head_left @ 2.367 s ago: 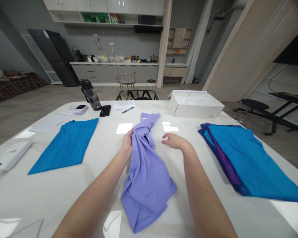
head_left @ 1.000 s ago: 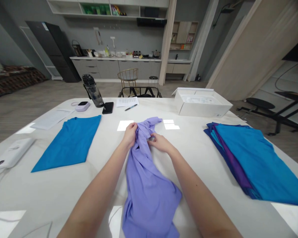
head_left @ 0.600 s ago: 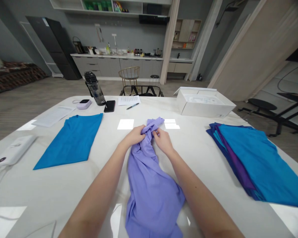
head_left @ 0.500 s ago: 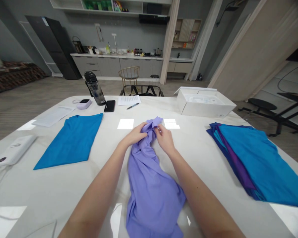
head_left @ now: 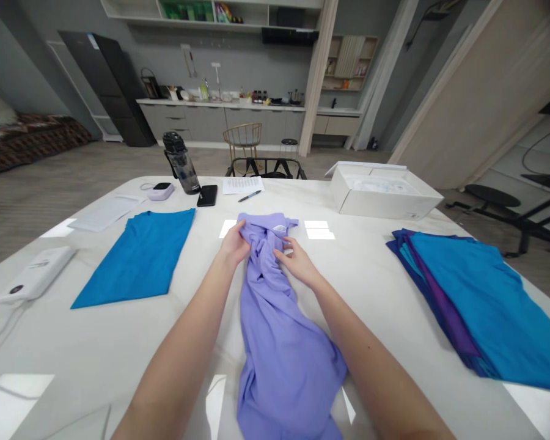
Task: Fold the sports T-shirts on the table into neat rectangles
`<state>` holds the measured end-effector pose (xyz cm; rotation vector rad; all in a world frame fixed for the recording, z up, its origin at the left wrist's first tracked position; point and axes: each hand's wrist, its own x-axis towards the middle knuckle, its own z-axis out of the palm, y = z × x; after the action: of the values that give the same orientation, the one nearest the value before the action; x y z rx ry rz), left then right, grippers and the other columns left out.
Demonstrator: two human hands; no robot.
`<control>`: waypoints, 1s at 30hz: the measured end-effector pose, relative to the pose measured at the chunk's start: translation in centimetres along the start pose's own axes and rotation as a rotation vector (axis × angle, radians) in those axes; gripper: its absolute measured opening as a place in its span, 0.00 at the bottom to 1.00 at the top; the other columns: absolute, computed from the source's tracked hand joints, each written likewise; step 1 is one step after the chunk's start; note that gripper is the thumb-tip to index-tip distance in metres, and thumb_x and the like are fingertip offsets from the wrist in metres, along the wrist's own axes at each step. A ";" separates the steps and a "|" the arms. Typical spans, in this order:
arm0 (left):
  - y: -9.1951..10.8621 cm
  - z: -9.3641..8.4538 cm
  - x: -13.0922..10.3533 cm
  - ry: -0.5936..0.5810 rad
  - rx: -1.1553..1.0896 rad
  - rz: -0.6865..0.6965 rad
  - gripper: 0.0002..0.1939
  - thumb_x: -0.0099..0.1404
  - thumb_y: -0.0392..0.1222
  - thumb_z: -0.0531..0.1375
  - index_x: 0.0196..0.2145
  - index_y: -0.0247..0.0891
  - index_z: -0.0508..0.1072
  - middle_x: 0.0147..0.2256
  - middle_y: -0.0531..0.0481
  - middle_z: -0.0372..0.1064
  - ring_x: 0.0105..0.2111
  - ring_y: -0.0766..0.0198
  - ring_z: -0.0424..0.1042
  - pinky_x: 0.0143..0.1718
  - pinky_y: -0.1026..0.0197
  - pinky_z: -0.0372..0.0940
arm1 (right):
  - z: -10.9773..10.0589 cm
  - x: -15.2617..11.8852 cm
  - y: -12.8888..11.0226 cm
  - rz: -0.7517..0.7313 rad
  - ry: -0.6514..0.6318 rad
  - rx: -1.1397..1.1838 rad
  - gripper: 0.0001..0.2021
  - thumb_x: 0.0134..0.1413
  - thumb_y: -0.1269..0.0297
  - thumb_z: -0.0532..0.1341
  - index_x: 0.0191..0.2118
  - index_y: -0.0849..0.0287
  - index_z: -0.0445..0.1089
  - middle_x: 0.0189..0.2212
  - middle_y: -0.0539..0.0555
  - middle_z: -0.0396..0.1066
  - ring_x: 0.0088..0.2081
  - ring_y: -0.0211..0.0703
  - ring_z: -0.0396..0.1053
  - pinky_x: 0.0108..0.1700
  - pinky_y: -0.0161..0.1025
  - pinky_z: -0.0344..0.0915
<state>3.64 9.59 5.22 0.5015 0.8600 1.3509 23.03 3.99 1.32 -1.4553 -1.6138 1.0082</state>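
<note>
A lavender shirt [head_left: 288,360] lies bunched and twisted lengthwise on the white table in front of me. Its far end is spread a little, with a small white label showing near the top. My left hand [head_left: 235,243] pinches the left edge of that far end. On the right side, my right hand [head_left: 296,260] touches the gathered cloth with its fingers bent and partly apart. A folded blue shirt [head_left: 140,260] lies flat to the left. A stack of folded blue and purple shirts [head_left: 481,299] rests on the right.
At the far side stand a white box [head_left: 385,192], a dark water bottle [head_left: 182,164], a phone [head_left: 207,195], a pen [head_left: 250,196] and a printed sheet [head_left: 242,185]. A white device with a cable [head_left: 36,275] lies at the left edge.
The far end of the lavender shirt has opened out wider. My left hand has shifted left with its edge, and my right hand has slid slightly nearer to me.
</note>
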 end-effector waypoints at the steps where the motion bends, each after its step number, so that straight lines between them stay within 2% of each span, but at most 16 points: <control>1: 0.2 -0.2 0.1 0.004 -0.011 -0.034 0.07 0.66 0.38 0.56 0.35 0.35 0.74 0.38 0.42 0.79 0.48 0.56 0.77 0.52 0.54 0.72 | 0.2 -0.1 -0.2 0.038 -0.014 0.052 0.39 0.56 0.46 0.65 0.67 0.57 0.54 0.51 0.59 0.70 0.32 0.38 0.70 0.40 0.39 0.70; 3: 0.4 -0.4 0.0 -0.014 0.002 -0.099 0.08 0.65 0.37 0.55 0.32 0.36 0.73 0.35 0.41 0.79 0.46 0.55 0.78 0.51 0.53 0.73 | 0.5 -0.2 -0.5 0.097 -0.045 0.137 0.42 0.57 0.43 0.63 0.70 0.55 0.48 0.44 0.55 0.71 0.28 0.37 0.69 0.33 0.36 0.68; 4: 0.3 -0.4 -0.2 -0.040 0.029 -0.138 0.08 0.65 0.38 0.55 0.32 0.35 0.73 0.34 0.41 0.79 0.45 0.54 0.79 0.50 0.51 0.73 | 0.6 -0.2 -0.7 0.115 -0.068 0.152 0.40 0.58 0.42 0.62 0.69 0.56 0.50 0.39 0.52 0.71 0.28 0.37 0.68 0.31 0.35 0.66; 7: -0.5 -0.1 -1.0 -0.154 0.163 -0.255 0.11 0.64 0.46 0.60 0.33 0.34 0.75 0.34 0.38 0.79 0.43 0.48 0.79 0.47 0.48 0.74 | 0.7 -0.3 -0.6 0.112 -0.121 0.092 0.29 0.58 0.43 0.60 0.56 0.59 0.66 0.29 0.48 0.68 0.27 0.39 0.65 0.30 0.34 0.62; 9: -1.3 0.3 -1.5 -0.208 0.271 -0.273 0.12 0.58 0.46 0.67 0.34 0.33 0.77 0.35 0.38 0.79 0.42 0.47 0.79 0.45 0.49 0.74 | 0.5 -0.2 -0.3 0.068 -0.109 0.005 0.22 0.56 0.45 0.62 0.46 0.59 0.71 0.27 0.48 0.67 0.28 0.39 0.64 0.31 0.34 0.61; 11: -2.0 0.5 -1.6 -0.204 0.365 -0.203 0.15 0.52 0.42 0.72 0.36 0.33 0.78 0.36 0.38 0.80 0.41 0.48 0.79 0.45 0.51 0.73 | 0.0 -0.1 -0.1 0.019 -0.067 -0.083 0.18 0.54 0.47 0.63 0.40 0.58 0.71 0.25 0.47 0.66 0.29 0.40 0.64 0.32 0.34 0.60; 14: -2.2 0.2 -0.9 -0.066 0.348 0.065 0.17 0.53 0.42 0.71 0.39 0.35 0.76 0.38 0.42 0.79 0.40 0.54 0.79 0.46 0.52 0.72 | -1.7 0.2 -0.3 -0.024 -0.014 -0.211 0.15 0.52 0.49 0.63 0.35 0.57 0.71 0.21 0.45 0.64 0.27 0.40 0.63 0.32 0.34 0.56; 17: -0.6 -1.1 0.5 0.098 0.156 0.328 0.14 0.57 0.41 0.68 0.41 0.37 0.74 0.40 0.47 0.78 0.42 0.60 0.78 0.50 0.54 0.71 | -4.4 0.4 -0.7 -0.015 0.030 -0.318 0.14 0.52 0.51 0.63 0.33 0.58 0.72 0.20 0.46 0.63 0.26 0.40 0.62 0.31 0.35 0.54; 20: 1.9 -3.2 1.7 0.257 -0.017 0.448 0.10 0.57 0.35 0.65 0.39 0.38 0.73 0.39 0.49 0.77 0.42 0.62 0.78 0.51 0.56 0.70 | -7.7 0.4 -0.9 0.029 0.053 -0.384 0.11 0.51 0.55 0.64 0.33 0.58 0.73 0.21 0.47 0.65 0.27 0.40 0.63 0.31 0.35 0.54; 23: 3.6 -5.4 2.5 0.405 -0.070 0.447 0.12 0.54 0.29 0.62 0.36 0.39 0.71 0.36 0.51 0.76 0.41 0.63 0.77 0.48 0.56 0.71 | -10.4 0.1 -0.4 0.075 0.050 -0.409 0.09 0.51 0.58 0.63 0.36 0.58 0.74 0.24 0.49 0.69 0.29 0.41 0.66 0.31 0.35 0.56; 25: 3.8 -6.6 2.7 0.479 -0.020 0.392 0.14 0.52 0.26 0.61 0.36 0.39 0.69 0.36 0.50 0.74 0.41 0.61 0.77 0.47 0.56 0.72 | -11.5 0.0 0.1 0.090 0.082 -0.423 0.08 0.51 0.61 0.63 0.37 0.58 0.74 0.28 0.50 0.72 0.31 0.41 0.68 0.33 0.35 0.59; 27: 3.6 -7.5 2.6 0.579 0.134 0.362 0.19 0.49 0.24 0.60 0.39 0.38 0.68 0.39 0.47 0.72 0.44 0.57 0.76 0.48 0.53 0.71 | -11.8 0.0 0.3 0.084 0.122 -0.446 0.08 0.50 0.65 0.62 0.38 0.58 0.73 0.33 0.52 0.73 0.32 0.40 0.68 0.36 0.35 0.61; 28: 3.5 -7.8 2.4 0.643 0.260 0.397 0.23 0.48 0.24 0.60 0.42 0.37 0.67 0.42 0.45 0.71 0.47 0.55 0.75 0.50 0.50 0.69 | -11.7 0.0 0.3 0.072 0.131 -0.453 0.09 0.50 0.66 0.62 0.39 0.58 0.73 0.35 0.53 0.74 0.32 0.40 0.68 0.37 0.35 0.61; 30: 3.3 -7.9 2.0 0.731 0.587 0.586 0.31 0.47 0.23 0.60 0.50 0.37 0.65 0.52 0.38 0.66 0.57 0.49 0.67 0.59 0.44 0.63 | -11.0 0.0 -0.1 0.025 0.138 -0.443 0.12 0.50 0.66 0.62 0.42 0.58 0.74 0.37 0.53 0.74 0.31 0.40 0.68 0.38 0.35 0.63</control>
<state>-4.63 10.85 2.40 0.7613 1.8418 1.8558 32.88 4.86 6.13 -1.7938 -1.7918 0.5650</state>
